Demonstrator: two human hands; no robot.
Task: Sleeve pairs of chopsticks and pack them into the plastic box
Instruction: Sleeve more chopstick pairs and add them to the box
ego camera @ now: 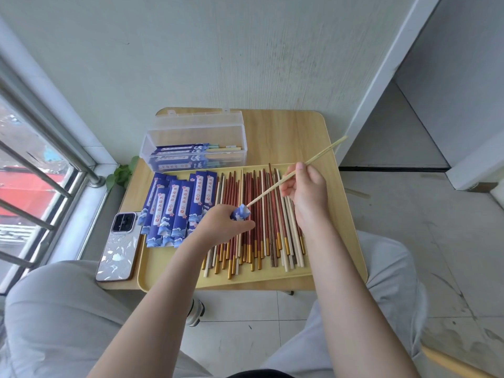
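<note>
The left hand point(223, 223) grips a blue paper sleeve point(241, 212) over the tray point(321, 271); right-hand fingers point(293, 184) pinch pale chopsticks point(289, 177) at its mouth. Misaligned tips could crumple or tear it.

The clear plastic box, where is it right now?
The clear plastic box sits at the table's far left, just behind the yellow tray.

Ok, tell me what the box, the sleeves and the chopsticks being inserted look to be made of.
Plastic box: clear rigid plastic; its contents show through the walls. Sleeves: likely printed paper, blue, thin and flat. Pale chopsticks, in the right hand and entering the sleeve gripped by the left hand: seemingly bare wood or bamboo, matt and unpainted.
</note>
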